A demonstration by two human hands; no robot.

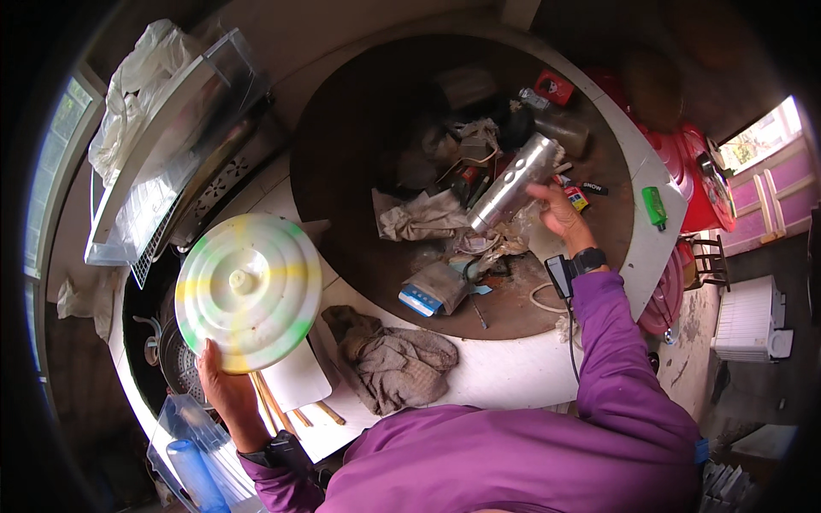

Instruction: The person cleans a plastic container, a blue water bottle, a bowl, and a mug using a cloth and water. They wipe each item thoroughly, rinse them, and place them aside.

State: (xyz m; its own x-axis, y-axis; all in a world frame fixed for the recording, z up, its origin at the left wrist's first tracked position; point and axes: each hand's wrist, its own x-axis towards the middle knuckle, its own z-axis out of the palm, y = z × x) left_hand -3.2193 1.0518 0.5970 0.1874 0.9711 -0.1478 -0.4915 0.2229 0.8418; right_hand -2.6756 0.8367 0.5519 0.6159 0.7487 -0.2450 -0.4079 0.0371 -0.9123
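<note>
My left hand holds the near rim of a round plastic lid marbled in white, yellow and green, with a knob at its centre. My right hand is at the side of a shiny metal cylinder with round holes, its fingers partly hidden behind it. The cylinder slants over a heap of odds and ends on a dark round board. Beneath and around it are a crumpled cloth, a pack with a blue end, plastic wrappings and cords. A grey-brown towel lies between my hands on the white counter.
A clear plastic bin with a blue bottle stands at lower left, near a perforated metal strainer. Wooden sticks lie beside it. A green bottle rests on the counter's right edge; red plastic ware is beyond.
</note>
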